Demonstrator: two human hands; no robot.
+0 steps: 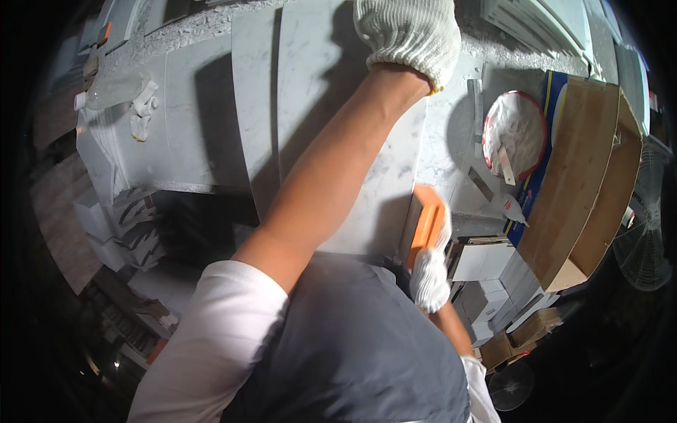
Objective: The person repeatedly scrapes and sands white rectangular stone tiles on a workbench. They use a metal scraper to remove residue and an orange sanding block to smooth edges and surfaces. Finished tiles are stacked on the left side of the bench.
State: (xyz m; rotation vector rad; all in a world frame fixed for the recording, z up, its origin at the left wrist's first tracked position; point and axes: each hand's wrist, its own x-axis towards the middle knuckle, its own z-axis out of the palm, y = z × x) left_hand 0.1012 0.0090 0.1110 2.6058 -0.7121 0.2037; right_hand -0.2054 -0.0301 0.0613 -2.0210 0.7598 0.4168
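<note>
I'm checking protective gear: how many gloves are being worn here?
2: one on the left hand, at the top edge; one on the right hand, holding the orange tool.

I see the slab [375,194] clear between left forearm [331,162] and orange tool [427,222]; rightward, a tub [515,123] (red-rimmed, that one) and carton [575,169] bar passage.

Workshop with marble-look slabs [310,74]

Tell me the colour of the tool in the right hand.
The tool in the gloved right hand is mainly orange; the head view shows it.
</note>
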